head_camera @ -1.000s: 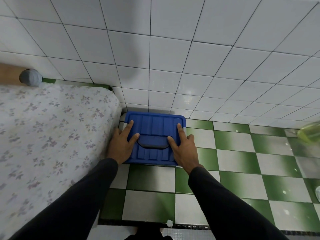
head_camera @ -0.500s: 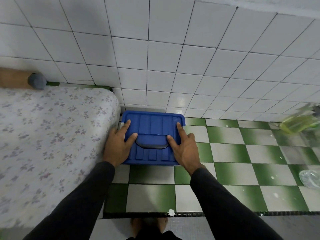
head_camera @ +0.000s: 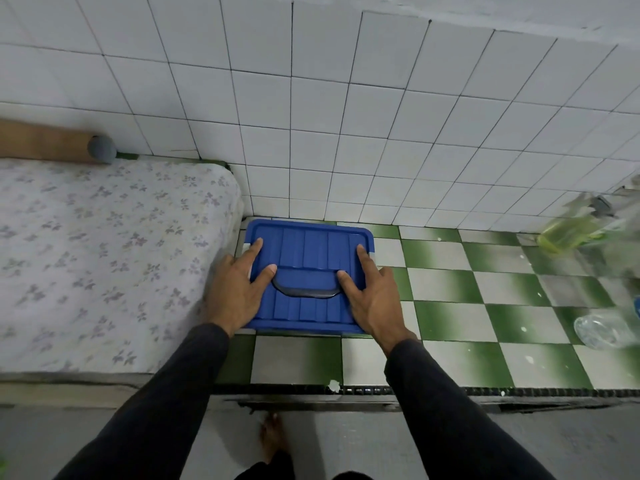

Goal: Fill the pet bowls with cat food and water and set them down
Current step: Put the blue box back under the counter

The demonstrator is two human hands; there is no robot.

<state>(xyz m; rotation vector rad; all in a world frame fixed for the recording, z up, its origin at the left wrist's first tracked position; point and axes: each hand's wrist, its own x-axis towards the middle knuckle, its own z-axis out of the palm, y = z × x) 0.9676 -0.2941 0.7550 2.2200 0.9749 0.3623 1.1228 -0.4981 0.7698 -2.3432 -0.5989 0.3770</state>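
Both hands are down on the blue plastic lid (head_camera: 308, 258) of a storage box that sits on the green-and-white checkered floor (head_camera: 450, 306), pushed into the corner where the white tiled wall (head_camera: 346, 116) meets the mattress (head_camera: 104, 254). The left hand (head_camera: 235, 289) lies over the lid's left edge, index finger stretched along the top, thumb pointing in toward the dark handle (head_camera: 306, 291) set in the lid's middle. The right hand (head_camera: 374, 296) mirrors it on the right edge, index finger forward, thumb reaching to the handle's other end. Fingers look straight and pressed flat on both sides; whether the hidden fingers hook under the lid's rim, I cannot tell. The lid sits closed on the box.

Tight quarters here: the floral-print mattress touches the box's left side, and the wall is just behind it. A brown cylinder with a grey end cap (head_camera: 101, 149) lies along the wall above the mattress. Off to the right, well apart from the box, a blurred yellow-green bottle (head_camera: 568, 233) stands near the wall and a clear plastic bottle (head_camera: 602, 332) lies on the tiles. A dark threshold strip (head_camera: 519, 393) runs across the floor beneath the dark sleeves, and a bare foot (head_camera: 273, 441) shows on the grey floor nearest us.
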